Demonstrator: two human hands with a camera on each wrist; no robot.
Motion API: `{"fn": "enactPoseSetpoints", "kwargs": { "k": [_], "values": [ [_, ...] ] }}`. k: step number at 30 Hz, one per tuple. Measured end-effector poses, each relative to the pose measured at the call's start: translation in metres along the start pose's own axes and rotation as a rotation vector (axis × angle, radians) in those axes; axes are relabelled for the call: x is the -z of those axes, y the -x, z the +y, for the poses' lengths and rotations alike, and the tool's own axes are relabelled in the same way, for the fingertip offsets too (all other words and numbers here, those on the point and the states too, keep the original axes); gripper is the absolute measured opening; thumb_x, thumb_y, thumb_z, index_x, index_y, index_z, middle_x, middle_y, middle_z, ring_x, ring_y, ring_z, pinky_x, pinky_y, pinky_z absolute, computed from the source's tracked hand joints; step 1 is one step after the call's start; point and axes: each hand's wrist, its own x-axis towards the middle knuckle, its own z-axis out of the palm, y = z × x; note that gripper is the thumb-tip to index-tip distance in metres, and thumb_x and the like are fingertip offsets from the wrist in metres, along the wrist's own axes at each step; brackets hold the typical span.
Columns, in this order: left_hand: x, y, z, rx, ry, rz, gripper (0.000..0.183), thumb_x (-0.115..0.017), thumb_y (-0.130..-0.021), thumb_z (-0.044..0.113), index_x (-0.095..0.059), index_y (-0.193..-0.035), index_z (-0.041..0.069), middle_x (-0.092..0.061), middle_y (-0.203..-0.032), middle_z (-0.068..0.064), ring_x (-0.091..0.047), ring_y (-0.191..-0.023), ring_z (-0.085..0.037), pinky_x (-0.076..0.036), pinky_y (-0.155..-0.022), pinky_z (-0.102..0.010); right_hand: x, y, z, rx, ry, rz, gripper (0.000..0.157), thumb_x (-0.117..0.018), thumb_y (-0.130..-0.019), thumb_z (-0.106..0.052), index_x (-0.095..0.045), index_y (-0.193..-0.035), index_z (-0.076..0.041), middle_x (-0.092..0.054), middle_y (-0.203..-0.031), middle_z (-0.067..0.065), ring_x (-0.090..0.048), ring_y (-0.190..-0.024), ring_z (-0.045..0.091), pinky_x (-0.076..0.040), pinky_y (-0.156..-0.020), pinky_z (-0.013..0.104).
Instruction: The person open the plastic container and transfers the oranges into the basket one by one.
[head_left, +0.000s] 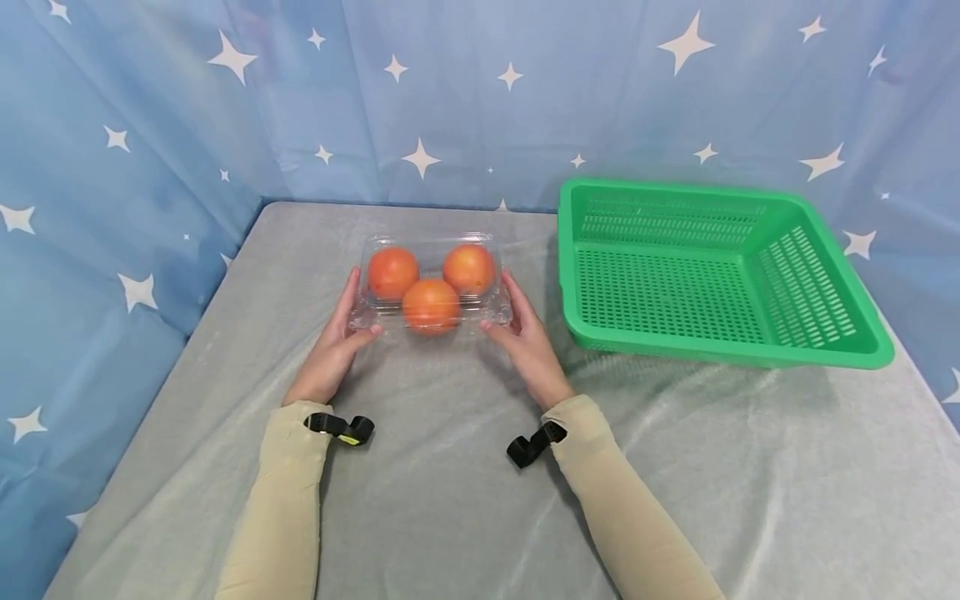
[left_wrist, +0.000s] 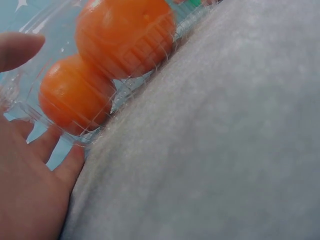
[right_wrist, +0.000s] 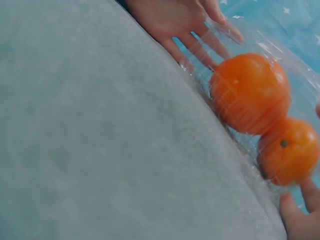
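Note:
A clear plastic clamshell box [head_left: 429, 248] sits on the grey cloth, with three oranges inside: a left one [head_left: 393, 272], a right one [head_left: 469, 269] and a front one [head_left: 431, 307]. My left hand [head_left: 327, 354] touches the box's left side with straight fingers, its thumb at the front left corner. On the opposite side my right hand [head_left: 531, 346] lies likewise, fingers along the wall and thumb by the front right corner. In the right wrist view the left palm [right_wrist: 167, 20] faces the box, fingers spread against the plastic. The right hand's fingertips [right_wrist: 309, 192] show at the lower right.
A green perforated basket [head_left: 720, 354] stands to the right of the box, close to the back edge. Grey cloth [head_left: 435, 500] covers the table. A blue curtain [head_left: 465, 108] with white stars hangs behind and at the left.

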Motion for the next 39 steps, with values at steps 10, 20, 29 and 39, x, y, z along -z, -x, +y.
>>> {"fn": "enactPoseSetpoints", "kwargs": {
  "k": [10,20,29,39],
  "values": [
    [-0.002,0.006,0.015,0.022,-0.014,-0.014,0.078,-0.058,-0.086,0.018,-0.007,-0.142,0.037,-0.007,-0.148,0.013,-0.008,-0.133,-0.009,-0.011,-0.106,-0.047,-0.003,0.000,-0.006,-0.056,0.090,0.022,0.074,-0.059,-0.085,-0.009,-0.017,-0.144,-0.018,-0.017,-0.147,-0.007,-0.025,-0.129,0.013,-0.030,-0.101,0.029],
    [0.001,0.001,0.002,0.029,-0.012,0.004,0.078,-0.057,-0.086,0.013,-0.010,-0.139,0.046,-0.009,-0.146,0.016,-0.010,-0.133,-0.008,-0.013,-0.105,-0.048,0.003,-0.010,0.013,-0.018,0.309,0.034,0.078,-0.065,-0.082,-0.024,-0.016,-0.143,-0.023,-0.019,-0.146,-0.006,-0.030,-0.127,0.017,-0.035,-0.097,0.031],
    [0.001,-0.001,-0.001,-0.004,-0.005,-0.008,0.077,-0.056,-0.087,0.011,-0.010,-0.139,0.044,-0.009,-0.147,0.015,-0.010,-0.133,-0.011,-0.015,-0.105,-0.047,-0.001,-0.006,0.008,-0.019,0.556,0.124,0.078,-0.064,-0.080,-0.035,-0.019,-0.143,-0.022,-0.025,-0.144,0.000,-0.028,-0.128,0.019,-0.027,-0.103,0.035],
    [0.001,0.000,-0.001,0.002,-0.007,0.002,0.076,-0.055,-0.087,0.012,-0.010,-0.140,0.042,-0.009,-0.146,0.017,-0.010,-0.133,-0.008,-0.014,-0.105,-0.047,-0.004,-0.007,0.001,0.018,0.679,0.113,0.076,-0.062,-0.082,-0.032,-0.021,-0.142,-0.010,-0.023,-0.145,0.005,-0.024,-0.130,0.018,-0.023,-0.105,0.033]
  ]
}}
